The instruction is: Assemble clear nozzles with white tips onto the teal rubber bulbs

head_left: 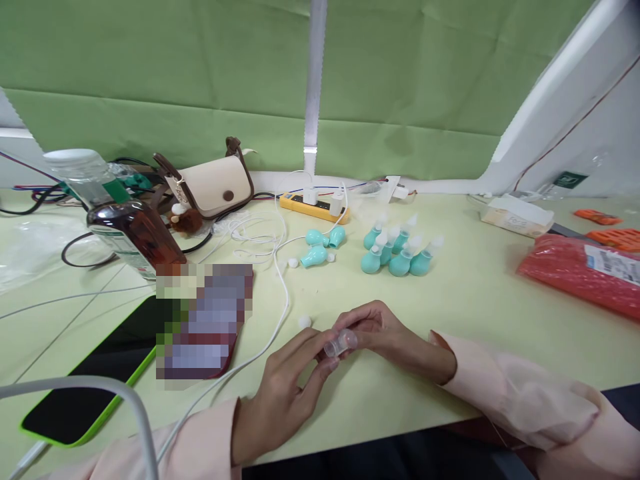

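Near the front edge of the table, my left hand [295,377] and my right hand [376,328] meet around a small clear plastic piece [340,343]. The fingers of both hands pinch it, the left from its left side, the right from behind and the right. A small white round piece [305,321] lies just beyond the left fingers. Farther back are several loose turquoise bulbs [314,256] lying on their sides, with small white bits beside them. To their right, several turquoise bulbs with clear tips [400,261] stand in a group.
On the left are a phone with a green rim [100,373], a blurred-out phone [213,327], a brown bottle [133,233] and white cables. A bag [217,187] and yellow power strip [315,207] stand behind. A red package [580,272] and white box [517,215] lie right.
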Available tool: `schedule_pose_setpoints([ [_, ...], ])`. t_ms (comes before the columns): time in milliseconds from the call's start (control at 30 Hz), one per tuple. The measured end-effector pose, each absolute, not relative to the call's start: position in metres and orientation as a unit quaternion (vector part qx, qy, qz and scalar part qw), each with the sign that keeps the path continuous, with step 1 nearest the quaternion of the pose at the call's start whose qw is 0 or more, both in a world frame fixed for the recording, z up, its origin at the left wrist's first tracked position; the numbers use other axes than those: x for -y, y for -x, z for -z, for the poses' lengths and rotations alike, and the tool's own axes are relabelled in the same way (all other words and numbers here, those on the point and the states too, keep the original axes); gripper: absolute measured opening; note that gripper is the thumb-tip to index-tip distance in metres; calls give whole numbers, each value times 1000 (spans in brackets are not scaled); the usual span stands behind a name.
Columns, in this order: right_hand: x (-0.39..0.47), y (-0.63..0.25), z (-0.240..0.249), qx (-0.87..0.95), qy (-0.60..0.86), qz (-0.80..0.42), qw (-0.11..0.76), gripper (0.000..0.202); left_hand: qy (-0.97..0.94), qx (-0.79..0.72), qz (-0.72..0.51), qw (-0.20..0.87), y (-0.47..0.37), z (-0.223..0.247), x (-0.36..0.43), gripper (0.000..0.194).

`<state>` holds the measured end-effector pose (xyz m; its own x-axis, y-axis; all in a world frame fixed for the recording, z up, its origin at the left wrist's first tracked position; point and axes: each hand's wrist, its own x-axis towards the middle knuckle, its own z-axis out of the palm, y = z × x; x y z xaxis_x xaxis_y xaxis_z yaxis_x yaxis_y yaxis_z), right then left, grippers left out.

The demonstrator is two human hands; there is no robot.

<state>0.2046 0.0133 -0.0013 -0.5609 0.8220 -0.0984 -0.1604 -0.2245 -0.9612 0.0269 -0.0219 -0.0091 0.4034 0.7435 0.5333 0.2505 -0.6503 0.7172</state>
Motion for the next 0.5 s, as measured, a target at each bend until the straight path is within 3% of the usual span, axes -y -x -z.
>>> schedule_pose_setpoints([
  [367, -17, -206, 5, 472, 261, -799, 266, 24, -855, -319, -355, 201, -18, 5, 37, 33],
  [500, -16, -207, 2, 461, 260, -801, 279, 23, -847, -347, -389, 100, -10, 9, 57, 28],
])
